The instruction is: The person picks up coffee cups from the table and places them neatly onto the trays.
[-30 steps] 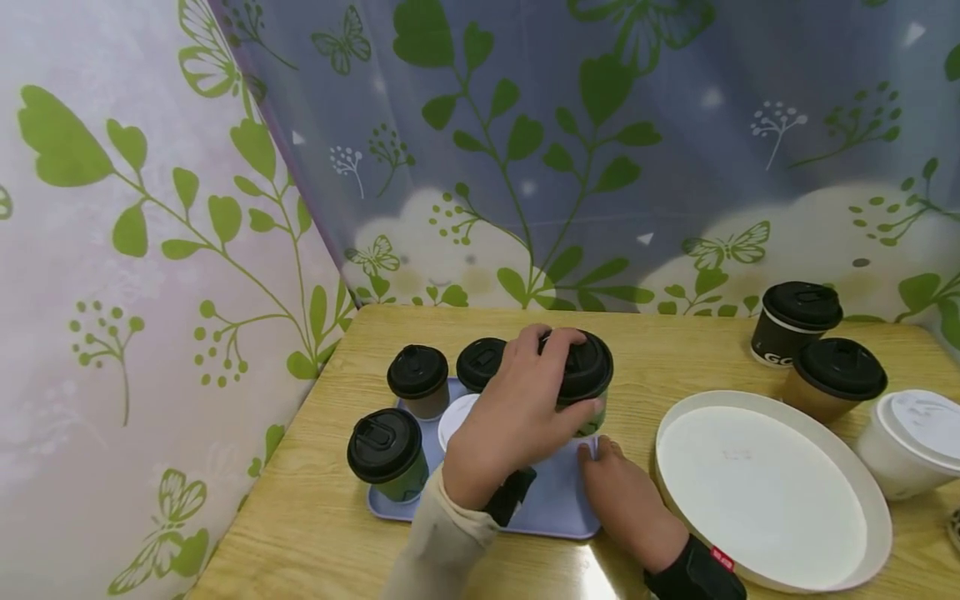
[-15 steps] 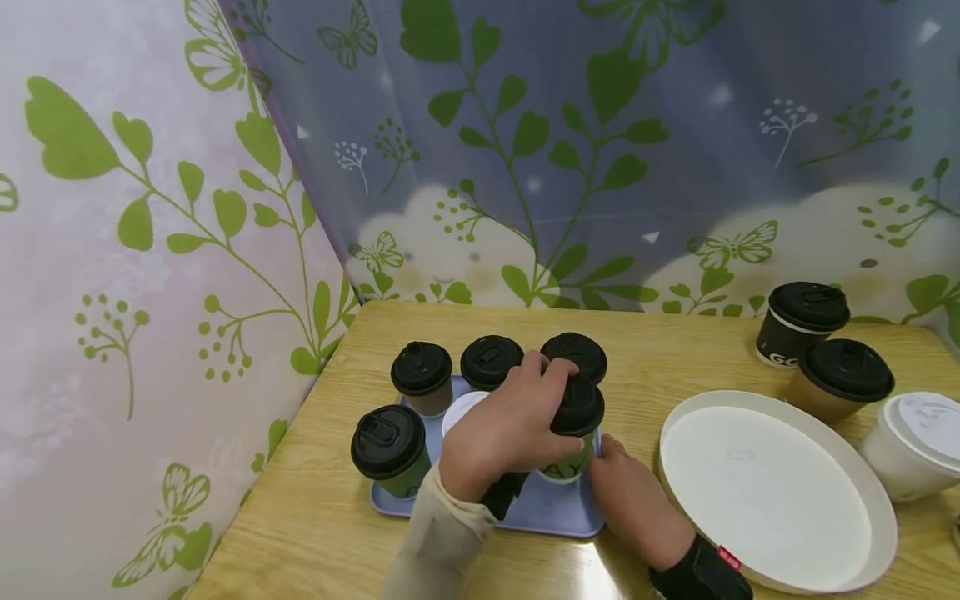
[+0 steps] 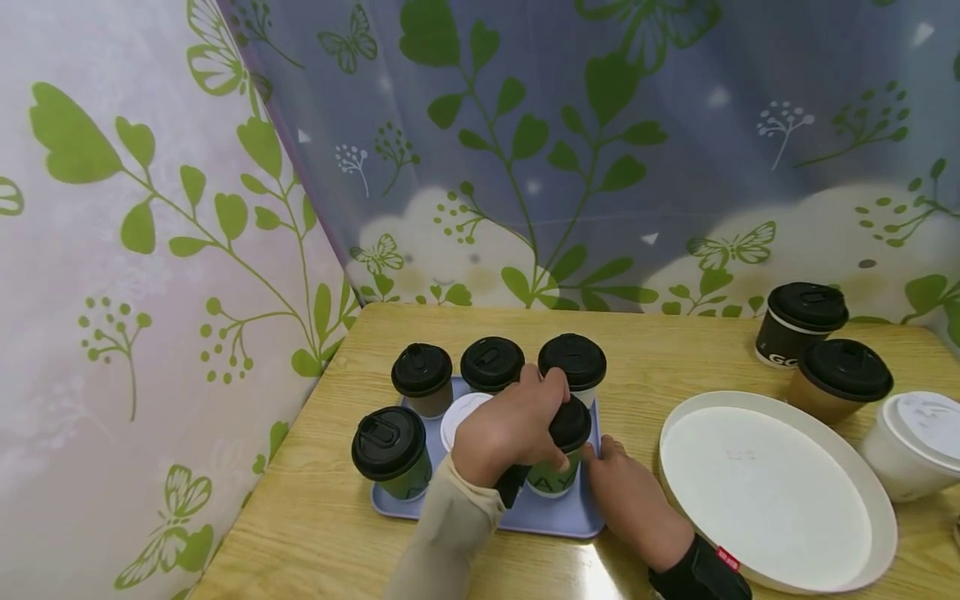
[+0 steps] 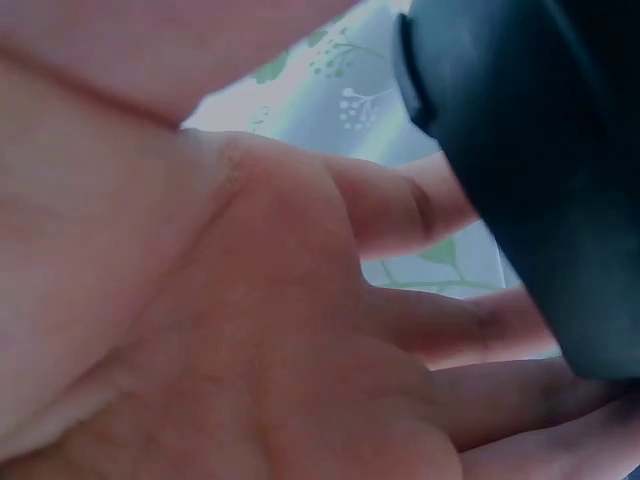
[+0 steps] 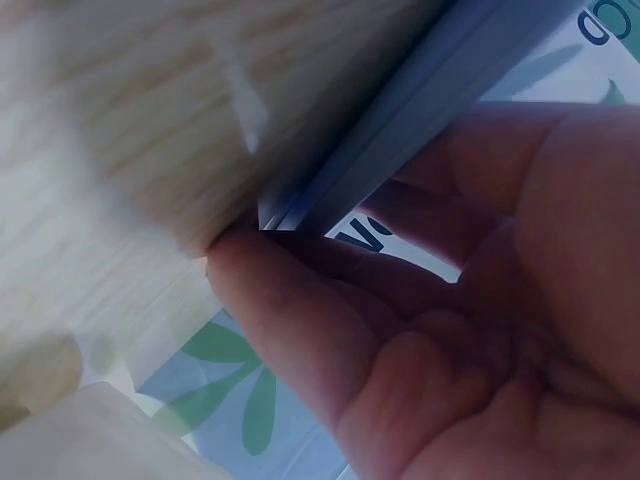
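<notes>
In the head view my left hand (image 3: 510,429) grips a green paper cup (image 3: 553,477) by its black lid (image 3: 572,423); the cup stands upright at the right part of a lavender tray (image 3: 540,521). Whether its base touches the tray is hard to tell. The left wrist view has the dark lid (image 4: 540,170) against the fingers. My right hand (image 3: 633,500) holds the tray's right edge, with the rim (image 5: 400,130) between thumb and fingers in the right wrist view. Behind the gripped cup is a white cup with a black lid (image 3: 573,360).
Also on the tray are a green cup (image 3: 405,483), a brown cup (image 3: 431,403), another black-lidded cup (image 3: 492,362) and a white lid (image 3: 461,414), partly hidden. Right of the tray lies a round white tray (image 3: 765,492), with black (image 3: 776,340), brown (image 3: 813,398) and white (image 3: 900,454) cups beyond.
My left hand has brought the green cup toward me, down and slightly left, uncovering the white cup behind it. My right hand has stayed at the tray's edge.
</notes>
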The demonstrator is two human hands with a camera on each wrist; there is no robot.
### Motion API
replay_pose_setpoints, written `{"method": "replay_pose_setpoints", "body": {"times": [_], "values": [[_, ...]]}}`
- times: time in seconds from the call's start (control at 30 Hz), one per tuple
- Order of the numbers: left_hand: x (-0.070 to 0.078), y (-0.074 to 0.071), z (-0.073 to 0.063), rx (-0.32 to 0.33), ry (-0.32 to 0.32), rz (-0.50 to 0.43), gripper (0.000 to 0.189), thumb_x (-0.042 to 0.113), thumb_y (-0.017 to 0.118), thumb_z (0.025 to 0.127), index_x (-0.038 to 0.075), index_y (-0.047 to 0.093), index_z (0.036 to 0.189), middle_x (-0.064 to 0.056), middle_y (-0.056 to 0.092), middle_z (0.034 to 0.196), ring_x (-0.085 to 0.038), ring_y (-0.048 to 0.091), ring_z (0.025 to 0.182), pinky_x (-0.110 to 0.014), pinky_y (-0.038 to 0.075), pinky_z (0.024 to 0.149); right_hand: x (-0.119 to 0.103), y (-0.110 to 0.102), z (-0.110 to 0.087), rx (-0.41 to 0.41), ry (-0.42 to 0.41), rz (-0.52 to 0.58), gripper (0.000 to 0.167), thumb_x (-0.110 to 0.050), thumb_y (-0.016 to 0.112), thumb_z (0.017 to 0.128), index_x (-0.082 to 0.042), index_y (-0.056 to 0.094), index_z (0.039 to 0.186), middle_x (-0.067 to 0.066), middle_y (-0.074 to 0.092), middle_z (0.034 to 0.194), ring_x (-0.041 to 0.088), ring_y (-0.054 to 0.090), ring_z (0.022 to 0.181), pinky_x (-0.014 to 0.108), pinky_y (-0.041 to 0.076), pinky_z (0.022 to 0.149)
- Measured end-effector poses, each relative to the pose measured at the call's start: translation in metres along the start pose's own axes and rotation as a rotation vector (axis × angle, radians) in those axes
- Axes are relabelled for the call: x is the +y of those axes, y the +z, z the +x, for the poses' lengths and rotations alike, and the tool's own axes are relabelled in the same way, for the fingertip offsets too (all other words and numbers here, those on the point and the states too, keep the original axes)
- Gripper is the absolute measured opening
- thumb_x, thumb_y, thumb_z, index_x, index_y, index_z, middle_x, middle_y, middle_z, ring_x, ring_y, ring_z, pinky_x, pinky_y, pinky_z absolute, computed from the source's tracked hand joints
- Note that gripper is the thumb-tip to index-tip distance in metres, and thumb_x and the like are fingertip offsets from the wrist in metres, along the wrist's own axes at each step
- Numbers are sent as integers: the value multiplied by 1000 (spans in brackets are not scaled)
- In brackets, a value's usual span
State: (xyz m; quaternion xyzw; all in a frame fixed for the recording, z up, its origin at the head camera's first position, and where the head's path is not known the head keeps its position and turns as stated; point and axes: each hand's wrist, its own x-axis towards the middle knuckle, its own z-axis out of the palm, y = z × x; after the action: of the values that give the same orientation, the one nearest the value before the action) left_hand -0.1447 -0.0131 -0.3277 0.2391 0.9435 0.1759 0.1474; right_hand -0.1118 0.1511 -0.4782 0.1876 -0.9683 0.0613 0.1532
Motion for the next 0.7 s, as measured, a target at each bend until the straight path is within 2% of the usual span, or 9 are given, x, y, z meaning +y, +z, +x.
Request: {"method": "replay_pose_setpoints", "body": {"times": [0.13, 0.3, 0.7], "values": [[0, 3, 3, -11, -16, 5, 63, 18, 97, 72, 13, 53, 117, -13, 49, 117, -25, 62, 93, -34, 52, 80, 0, 0, 0, -12, -1, -1, 23, 7, 69, 87, 7, 71, 110, 27, 62, 96, 34, 66, 80, 44, 56, 55], [0, 4, 6, -9, -25, 42, 66, 20, 100, 68, 14, 53, 116, -13, 49, 118, -24, 61, 97, -33, 52, 85, 0, -1, 0, -18, -1, -4, 22, 7, 69, 86, 6, 71, 108, 25, 60, 94, 33, 65, 79, 43, 56, 55], [0, 7, 11, -17, -53, 51, 69, 22, 101, 67, 16, 53, 117, -13, 50, 122, -24, 60, 101, -34, 52, 86, -1, -2, 0, -11, 3, 1, 22, 7, 69, 86, 8, 72, 109, 26, 60, 94, 34, 66, 80, 44, 56, 56]]}}
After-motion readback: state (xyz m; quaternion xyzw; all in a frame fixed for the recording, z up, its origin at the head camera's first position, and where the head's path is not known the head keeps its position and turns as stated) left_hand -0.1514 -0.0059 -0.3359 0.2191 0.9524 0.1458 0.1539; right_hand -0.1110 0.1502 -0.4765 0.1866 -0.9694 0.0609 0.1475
